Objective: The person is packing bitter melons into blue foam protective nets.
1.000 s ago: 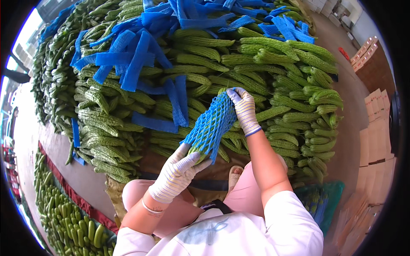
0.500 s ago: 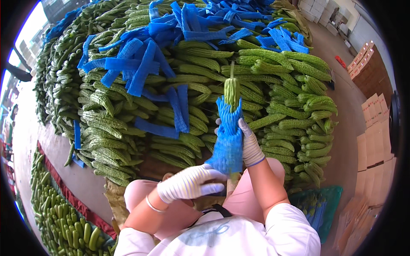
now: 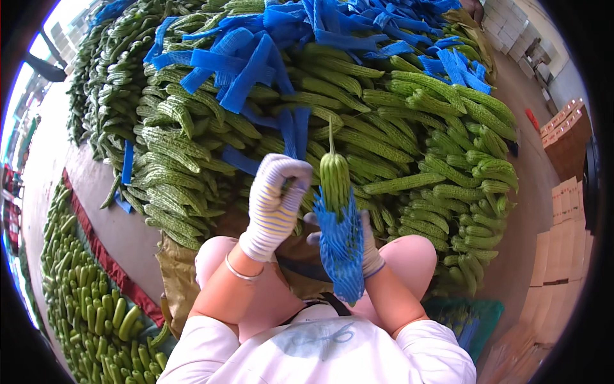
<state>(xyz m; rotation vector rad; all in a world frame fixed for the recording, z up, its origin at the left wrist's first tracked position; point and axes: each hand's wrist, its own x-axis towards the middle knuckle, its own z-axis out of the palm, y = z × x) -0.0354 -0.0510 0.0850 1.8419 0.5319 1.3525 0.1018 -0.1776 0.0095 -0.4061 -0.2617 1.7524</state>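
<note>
Bitter melon (image 3: 335,179), one, in one blue sleeve (image 3: 338,240); right fingers (image 3: 312,219) clamped around it, left fingers (image 3: 294,168) curled together

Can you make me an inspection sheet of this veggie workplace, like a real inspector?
Surface: brown sheet showing at the near edge of the gourd pile.
Job's things: one bumpy green gourd, stem end poking out of a blue net sleeve.
Clutter: loose blue sleeves strewn over the pile.
Hands: right hand holds the sleeved gourd; left hand beside it, fingers curled, nothing seen in it.
Cables: nothing seen.
Surroundings: cardboard at right.
</note>
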